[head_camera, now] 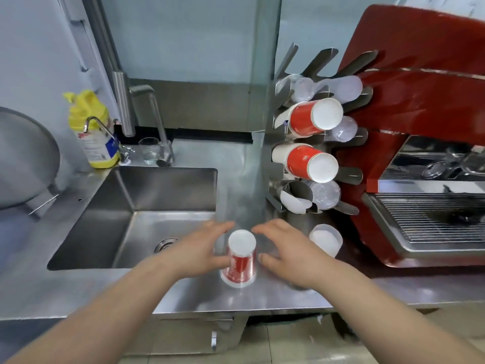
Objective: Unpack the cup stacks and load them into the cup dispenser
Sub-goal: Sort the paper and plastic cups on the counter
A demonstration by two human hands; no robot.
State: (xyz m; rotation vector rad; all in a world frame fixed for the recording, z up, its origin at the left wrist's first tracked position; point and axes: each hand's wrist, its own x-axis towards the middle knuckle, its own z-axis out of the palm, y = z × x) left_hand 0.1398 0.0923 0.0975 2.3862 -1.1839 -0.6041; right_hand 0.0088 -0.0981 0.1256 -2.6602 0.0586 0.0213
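A stack of red and white paper cups (241, 260) stands upside down on the steel counter (275, 295), in a clear plastic wrap. My left hand (202, 248) is at its left side with the thumb touching the stack. My right hand (283, 250) hovers at its right, fingers spread, thumb close to the stack. The steel cup dispenser (288, 195) stands behind them. It holds two red cup stacks (313, 119) (309, 162) and several clear plastic cup stacks (325, 194) in its slots.
A sink (147, 222) lies left of the cups, with a tap (154, 114), a glass (149, 151) and a yellow bottle (91, 130) behind it. A red espresso machine (420, 143) fills the right side. A translucent cup (325, 239) stands below the dispenser.
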